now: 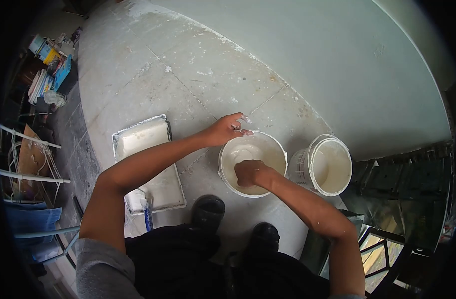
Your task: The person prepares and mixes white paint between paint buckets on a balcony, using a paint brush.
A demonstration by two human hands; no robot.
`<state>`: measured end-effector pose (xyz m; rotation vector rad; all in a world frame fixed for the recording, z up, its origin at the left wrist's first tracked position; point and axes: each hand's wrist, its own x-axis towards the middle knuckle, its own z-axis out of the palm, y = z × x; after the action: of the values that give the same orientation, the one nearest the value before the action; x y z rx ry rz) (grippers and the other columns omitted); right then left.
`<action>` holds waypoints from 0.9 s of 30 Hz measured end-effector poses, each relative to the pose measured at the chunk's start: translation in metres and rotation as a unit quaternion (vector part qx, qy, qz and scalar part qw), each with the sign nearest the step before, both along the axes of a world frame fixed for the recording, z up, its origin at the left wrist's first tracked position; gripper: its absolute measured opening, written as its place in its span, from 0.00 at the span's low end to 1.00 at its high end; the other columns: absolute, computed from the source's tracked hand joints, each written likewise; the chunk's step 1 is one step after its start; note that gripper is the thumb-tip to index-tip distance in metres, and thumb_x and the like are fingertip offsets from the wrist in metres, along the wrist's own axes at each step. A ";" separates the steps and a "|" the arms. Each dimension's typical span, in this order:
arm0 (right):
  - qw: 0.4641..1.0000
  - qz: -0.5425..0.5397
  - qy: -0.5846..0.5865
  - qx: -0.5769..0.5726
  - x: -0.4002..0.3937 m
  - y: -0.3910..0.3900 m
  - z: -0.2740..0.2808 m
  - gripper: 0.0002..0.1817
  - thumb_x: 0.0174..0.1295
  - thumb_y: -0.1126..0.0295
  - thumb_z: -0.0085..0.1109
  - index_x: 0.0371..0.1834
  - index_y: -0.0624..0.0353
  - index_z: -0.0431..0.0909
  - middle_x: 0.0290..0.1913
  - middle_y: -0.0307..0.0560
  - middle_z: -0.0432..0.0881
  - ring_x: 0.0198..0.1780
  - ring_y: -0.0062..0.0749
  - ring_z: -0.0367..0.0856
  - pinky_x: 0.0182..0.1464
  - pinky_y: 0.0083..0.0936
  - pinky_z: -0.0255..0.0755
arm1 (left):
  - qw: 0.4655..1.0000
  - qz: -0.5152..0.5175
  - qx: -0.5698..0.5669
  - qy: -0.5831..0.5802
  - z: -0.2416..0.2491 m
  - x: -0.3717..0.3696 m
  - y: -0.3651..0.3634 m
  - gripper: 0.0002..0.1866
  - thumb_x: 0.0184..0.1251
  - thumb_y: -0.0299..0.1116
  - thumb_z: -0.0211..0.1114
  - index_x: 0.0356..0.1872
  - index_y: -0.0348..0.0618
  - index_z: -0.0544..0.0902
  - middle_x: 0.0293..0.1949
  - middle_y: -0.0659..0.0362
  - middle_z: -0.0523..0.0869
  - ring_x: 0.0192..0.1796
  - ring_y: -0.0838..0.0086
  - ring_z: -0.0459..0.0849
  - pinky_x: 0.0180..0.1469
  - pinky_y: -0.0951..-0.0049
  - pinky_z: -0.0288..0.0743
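Left hand (227,128) grips the paint bucket (275,149) rim at centre frame; right hand (249,172), closed, inside it. Second bucket (332,167) just right, roller tray (145,164) left.

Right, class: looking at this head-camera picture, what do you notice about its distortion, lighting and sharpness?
Head view: a fisheye lens bows the floor and wall edges, with black vignetting in the corners. Head view: soft, even daylight, no hard shadows; the white paint in the bucket and the second bucket looks slightly washed out. Head view: the left hand and right hand are fairly sharp, the clutter at the left edge softer.
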<state>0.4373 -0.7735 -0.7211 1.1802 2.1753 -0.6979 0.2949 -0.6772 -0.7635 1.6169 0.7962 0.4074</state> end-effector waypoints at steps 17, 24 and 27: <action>0.997 -0.060 -0.042 0.033 0.008 -0.001 -0.012 0.15 0.54 0.70 0.57 0.43 0.65 0.83 0.45 0.58 0.85 0.47 0.47 0.85 0.47 0.38 0.78 | 1.000 0.013 -0.014 0.003 -0.005 -0.002 0.001 0.13 0.68 0.23 0.59 0.52 0.40 0.71 0.26 0.66 0.75 0.36 0.88 0.76 0.38 0.81 0.70; 0.973 -0.107 0.089 0.186 0.006 0.003 -0.011 0.14 0.54 0.72 0.56 0.42 0.64 0.84 0.42 0.57 0.85 0.47 0.47 0.85 0.48 0.39 0.78 | 0.999 0.024 0.015 -0.042 -0.014 -0.001 0.001 0.14 0.66 0.29 0.64 0.51 0.40 0.74 0.20 0.67 0.70 0.26 0.87 0.67 0.28 0.78 0.64; 0.996 -0.076 -0.031 0.047 0.006 0.001 -0.009 0.13 0.55 0.71 0.56 0.41 0.64 0.84 0.43 0.58 0.85 0.47 0.48 0.85 0.47 0.40 0.78 | 0.999 0.033 0.010 -0.034 -0.016 -0.001 0.002 0.15 0.66 0.29 0.64 0.51 0.41 0.74 0.19 0.67 0.69 0.26 0.87 0.66 0.28 0.79 0.63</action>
<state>0.4429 -0.7725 -0.7298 1.4091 2.1038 -0.6176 0.2935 -0.6755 -0.7798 1.5908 0.7985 0.5168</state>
